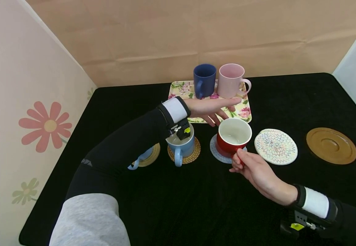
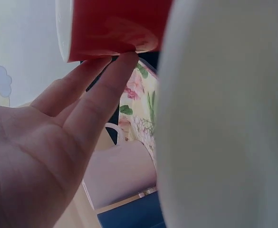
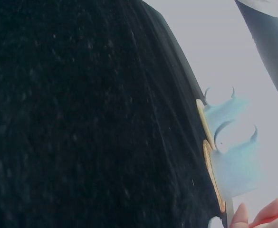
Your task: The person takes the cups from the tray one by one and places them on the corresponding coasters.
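Observation:
A red mug [image 1: 226, 148] with a white inside stands over a light-blue coaster [image 1: 216, 153]. My right hand [image 1: 259, 174] pinches its handle between thumb and fingers. On its far side is my left hand [image 1: 210, 107], fingers extended; in the left wrist view the fingertips [image 2: 127, 61] meet the red wall near the base. Under my left wrist a light-blue mug [image 1: 184, 149] rests on a woven coaster [image 1: 197, 150]. Farther left, my arm hides most of a second light-blue mug, leaving its handle [image 1: 138, 160] visible on a straw-coloured coaster [image 1: 154, 154].
A floral tray [image 1: 178, 89] at the back bears a dark blue mug [image 1: 208, 80] and a pink mug [image 1: 228, 82]. To the right lie a white patterned coaster [image 1: 276, 147] and a brown round coaster [image 1: 331, 145]. Black cloth [image 1: 181, 205] covers the table; walls border it.

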A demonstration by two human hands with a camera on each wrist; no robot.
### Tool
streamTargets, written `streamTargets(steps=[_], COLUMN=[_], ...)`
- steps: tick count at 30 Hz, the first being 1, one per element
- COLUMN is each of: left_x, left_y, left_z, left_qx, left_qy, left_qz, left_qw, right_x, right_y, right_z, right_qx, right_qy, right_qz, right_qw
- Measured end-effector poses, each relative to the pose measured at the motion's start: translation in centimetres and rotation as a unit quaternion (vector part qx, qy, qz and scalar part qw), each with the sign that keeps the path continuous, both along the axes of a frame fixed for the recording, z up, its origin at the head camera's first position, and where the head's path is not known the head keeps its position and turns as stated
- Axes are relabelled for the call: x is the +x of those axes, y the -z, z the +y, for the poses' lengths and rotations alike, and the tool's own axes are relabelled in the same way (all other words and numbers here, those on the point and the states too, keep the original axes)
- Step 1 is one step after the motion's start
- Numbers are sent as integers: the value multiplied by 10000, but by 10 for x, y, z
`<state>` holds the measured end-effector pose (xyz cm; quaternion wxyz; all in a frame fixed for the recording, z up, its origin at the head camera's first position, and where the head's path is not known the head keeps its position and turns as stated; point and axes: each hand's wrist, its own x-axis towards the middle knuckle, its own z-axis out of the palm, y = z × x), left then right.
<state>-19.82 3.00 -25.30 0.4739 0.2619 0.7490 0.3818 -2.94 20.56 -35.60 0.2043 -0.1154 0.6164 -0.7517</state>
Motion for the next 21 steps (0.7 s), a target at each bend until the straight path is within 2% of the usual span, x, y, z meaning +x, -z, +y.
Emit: streamTargets(steps=[10, 21], left_x=[1, 1], left_y=[0, 0], left_z=[4, 3], left_qx=[-72, -204], left_qy=[101, 148], left_qz=[108, 129], left_qw=[9999, 9996], right_x=[4, 4], right_y=[1, 0], right_z=[-12, -14], right_qx=[6, 18], right_qy=[271, 269], right_qz=[-51, -66], right_qw=[9996, 9996])
